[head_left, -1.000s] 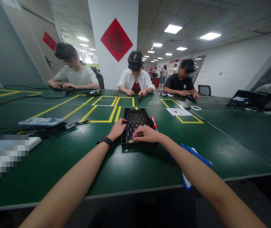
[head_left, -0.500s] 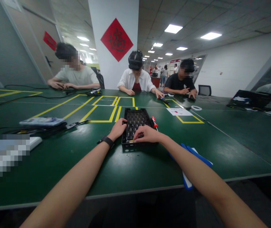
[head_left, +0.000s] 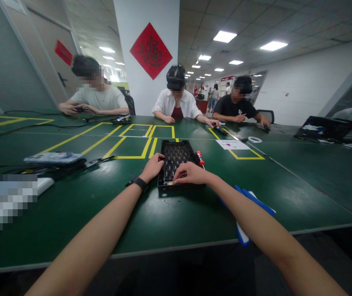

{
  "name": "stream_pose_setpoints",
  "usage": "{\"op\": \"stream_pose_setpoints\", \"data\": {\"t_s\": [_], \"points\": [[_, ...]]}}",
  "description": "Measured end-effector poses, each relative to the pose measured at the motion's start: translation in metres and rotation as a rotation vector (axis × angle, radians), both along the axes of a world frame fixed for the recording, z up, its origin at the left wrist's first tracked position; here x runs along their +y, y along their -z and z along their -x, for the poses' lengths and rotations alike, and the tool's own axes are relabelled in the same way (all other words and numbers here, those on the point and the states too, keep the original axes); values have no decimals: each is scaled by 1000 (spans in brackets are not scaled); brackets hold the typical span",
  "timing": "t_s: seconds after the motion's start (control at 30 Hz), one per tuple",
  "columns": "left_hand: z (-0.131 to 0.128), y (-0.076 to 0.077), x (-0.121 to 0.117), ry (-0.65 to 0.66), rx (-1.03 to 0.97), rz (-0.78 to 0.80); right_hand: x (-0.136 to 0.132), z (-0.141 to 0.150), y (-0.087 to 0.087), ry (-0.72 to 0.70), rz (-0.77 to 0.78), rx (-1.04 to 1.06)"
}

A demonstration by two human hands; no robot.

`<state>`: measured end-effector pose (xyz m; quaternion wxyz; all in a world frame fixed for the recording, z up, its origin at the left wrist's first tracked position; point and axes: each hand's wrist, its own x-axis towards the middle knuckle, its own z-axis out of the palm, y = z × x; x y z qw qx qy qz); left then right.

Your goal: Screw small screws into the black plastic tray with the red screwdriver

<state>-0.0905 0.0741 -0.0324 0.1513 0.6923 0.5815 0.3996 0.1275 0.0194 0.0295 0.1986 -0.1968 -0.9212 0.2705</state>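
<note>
A black open-topped case [head_left: 191,149] with a grid of round cells in its floor lies on the green table. My left hand [head_left: 153,166] is closed over its left wall, fingers on the rim. Over the near end of the case, my right hand [head_left: 188,172] is bent down with thumb and fingers pinched together. A small brass-coloured strip [head_left: 170,183] lies right at those fingertips; whether they grip it is hidden. Against the right side of the case rests a screwdriver with a red and clear handle [head_left: 199,158].
Blue-and-white gloves [head_left: 256,201] lie partly under my right forearm. At the left are a patterned pouch [head_left: 54,158], dark cables and a blurred white object [head_left: 44,187]. A paper sheet [head_left: 231,144] and a white ring [head_left: 255,139] lie ahead right. Three people sit opposite.
My hands and the case hold nearly the same positions. Across the table, the right-hand person's hand has shifted to the right with a dark object, and the middle person's hand has moved slightly.
</note>
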Motion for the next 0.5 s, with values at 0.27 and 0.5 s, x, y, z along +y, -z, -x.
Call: {"op": "stream_pose_setpoints", "data": {"t_s": [0.27,0.5], "points": [[0,0,-1,13,6,-15,-1,1,0,18,41,19],[0,1,1,10,13,-14,0,1,3,6,56,34]]}}
